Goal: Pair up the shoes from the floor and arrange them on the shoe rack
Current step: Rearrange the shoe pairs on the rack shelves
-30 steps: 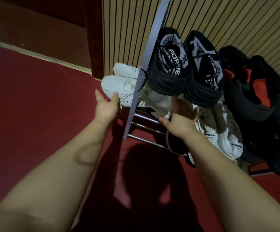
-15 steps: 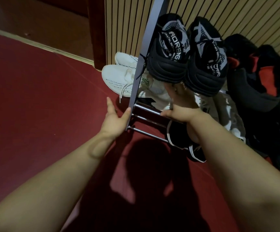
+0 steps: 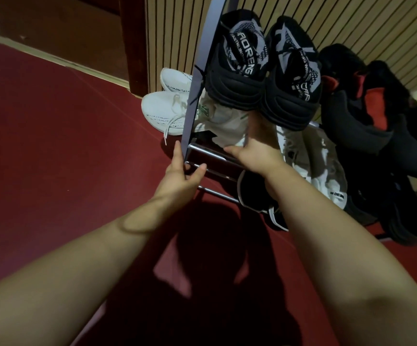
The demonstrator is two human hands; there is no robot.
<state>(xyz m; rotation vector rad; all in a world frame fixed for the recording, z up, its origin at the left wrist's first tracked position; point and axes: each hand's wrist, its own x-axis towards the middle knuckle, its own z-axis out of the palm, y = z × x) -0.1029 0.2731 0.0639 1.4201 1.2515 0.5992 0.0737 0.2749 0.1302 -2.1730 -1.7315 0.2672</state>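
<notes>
Pinching the flat grey side panel [image 3: 200,71] of the chrome-barred shoe rack [image 3: 212,158], the left hand [image 3: 181,177] braces it; the right hand [image 3: 255,153] (grip blurred) reaches the white shelved sneakers [image 3: 227,123]. Above it, the black knit pair [image 3: 237,88] looks placed; beyond the left hand, the white laced pair [image 3: 162,108] waits on the red floor [image 3: 52,146].

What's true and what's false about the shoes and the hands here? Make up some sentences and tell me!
1. Two black shoes sit on the top level of the shoe rack. True.
2. The left hand holds a white shoe. False: it holds the bottom of the rack's side panel between thumb and fingers.
3. A pair of white shoes lies on the floor beside the rack. True.
4. The floor is blue. False: it is red.
5. The right hand reaches in beneath the black shoes, at a white sneaker on a lower level. True.
</notes>
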